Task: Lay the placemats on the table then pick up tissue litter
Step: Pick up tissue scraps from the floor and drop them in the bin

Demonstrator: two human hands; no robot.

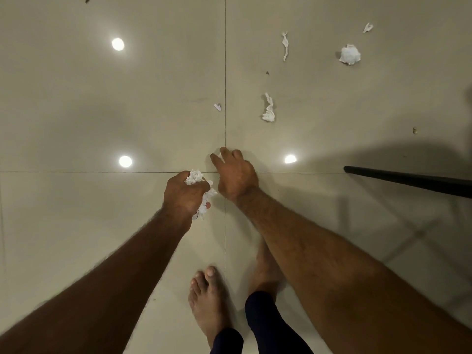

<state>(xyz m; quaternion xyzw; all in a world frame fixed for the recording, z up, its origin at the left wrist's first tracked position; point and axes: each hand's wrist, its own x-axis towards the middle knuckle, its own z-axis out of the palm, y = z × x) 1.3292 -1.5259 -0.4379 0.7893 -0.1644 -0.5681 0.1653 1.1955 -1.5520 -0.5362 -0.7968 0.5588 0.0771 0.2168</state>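
A: What is underfoot here?

B: A glossy beige tiled floor [76, 226], cut by thin dark grout lines [225, 72] that cross just beside the hands. Three round light reflections [118, 44] shine off it, two on the left and one right of centre. A few dark specks [267, 72] lie about. Bare feet [207, 297] stand at the bottom. At the far right a black bar [408, 178] slants in over the tiles, with broad shadow around it.

A: And the tissue?

B: Leftmost, the left hand [182, 194] is closed round a wad of tissue [204, 200]. The wad is white and heavily crumpled, bulging out above the knuckles and beside the palm. Just right of it the right hand [236, 175] reaches down to the floor with its fingers bent. A white bit [219, 155] shows between thumb and forefinger, but I cannot tell whether it is pinched or only touched.

A: What lies loose on the tiles?

B: Beyond the right hand there is a tiny flat scrap [217, 107], just left of the grout line. Right of that is a twisted piece [268, 109], wrung thin at the top and fluffed at the bottom. Farther off are a thin strip [285, 46], then a crumpled ball [350, 54], and near it a small shred [367, 27]. All of them lie apart from one another.
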